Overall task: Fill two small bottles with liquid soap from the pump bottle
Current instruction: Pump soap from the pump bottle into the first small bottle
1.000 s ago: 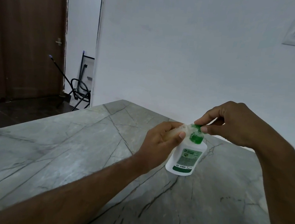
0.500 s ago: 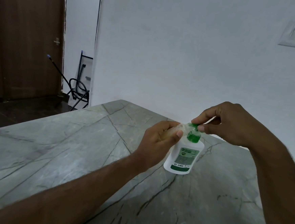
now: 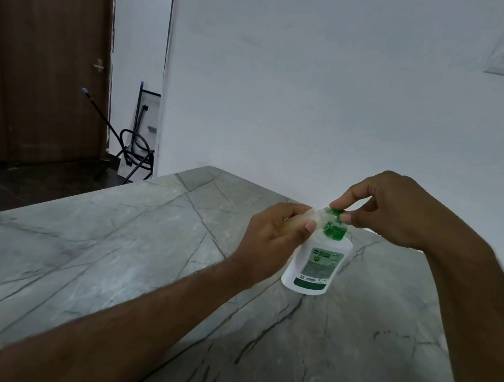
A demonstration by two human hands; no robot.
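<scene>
Marble table [image 3: 119,255], tilted white green-capped pump bottle [image 3: 317,265]

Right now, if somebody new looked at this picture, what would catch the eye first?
First, the white soap bottle with the green pump, standing slightly tilted on the grey marble table, right of the middle. The left hand holds something clear against the pump, while the right hand pinches the pump's top. On the left is a dark brown door.
</scene>
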